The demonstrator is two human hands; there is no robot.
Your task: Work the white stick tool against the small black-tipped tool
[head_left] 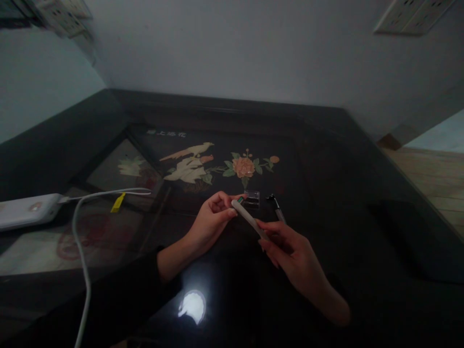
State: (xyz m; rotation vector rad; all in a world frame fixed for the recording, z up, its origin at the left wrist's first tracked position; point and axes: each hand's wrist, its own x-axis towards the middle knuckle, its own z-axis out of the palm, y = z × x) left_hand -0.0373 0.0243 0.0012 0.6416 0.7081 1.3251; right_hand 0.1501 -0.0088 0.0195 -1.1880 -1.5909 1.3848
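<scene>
My right hand [290,253] is closed around the near part of a slim white stick-shaped object [248,218], which slants up and left. At its far end, my left hand [210,217] pinches a small green-and-dark piece [240,199], its index finger stretched out beyond. Whether that piece touches the stick I cannot tell. Just behind the fingertips lies a small clear rectangular case [252,199]. Right of it, on the dark table, is a thin dark-and-silver tool [278,209] with a bent tip, partly hidden by my right hand.
The glossy black table [326,169] bears bird and flower pictures. On the left lies a white power bank [29,211] with a white cable [81,251] looping toward the front, and a yellow tag [117,203] beside it. A wall [224,48] stands behind the table.
</scene>
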